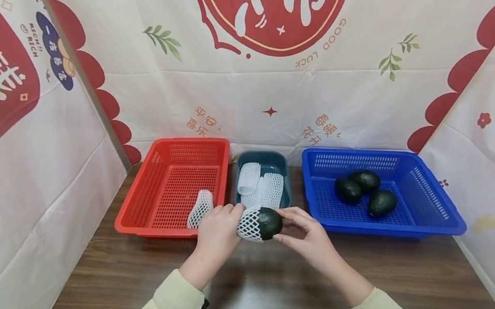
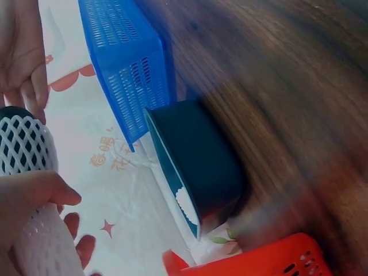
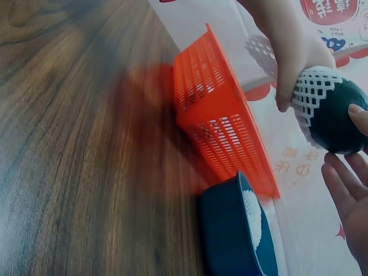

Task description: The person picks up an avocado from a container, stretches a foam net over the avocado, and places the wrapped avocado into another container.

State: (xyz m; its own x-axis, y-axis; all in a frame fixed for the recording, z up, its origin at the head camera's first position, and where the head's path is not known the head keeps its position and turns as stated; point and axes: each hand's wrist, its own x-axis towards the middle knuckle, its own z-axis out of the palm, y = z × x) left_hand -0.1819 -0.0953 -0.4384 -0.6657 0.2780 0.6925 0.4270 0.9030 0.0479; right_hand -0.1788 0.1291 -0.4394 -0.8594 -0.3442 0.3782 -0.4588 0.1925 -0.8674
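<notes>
A dark green avocado point(image 1: 270, 224) sits partway inside a white foam net sleeve point(image 1: 250, 224), its bare rounded end facing right. My left hand point(image 1: 220, 229) grips the sleeve around its middle, and the slack tail of the net sticks out on the hand's far side, over the red basket. At the bare end, my right hand point(image 1: 307, 235) pinches the avocado between thumb and fingertips. The right wrist view shows the right thumb point(image 3: 357, 118) on the avocado's dark skin, with the other fingers below it. Both hands hold it above the table, in front of the containers.
A red perforated basket point(image 1: 127, 214) stands on the left. In the middle, a small teal bin point(image 1: 286, 193) has several white foam nets point(image 1: 273, 186) in it. To the right, a blue basket point(image 1: 436, 221) holds three avocados point(image 1: 382, 202). Printed cloth walls the wooden table point(image 1: 267, 293).
</notes>
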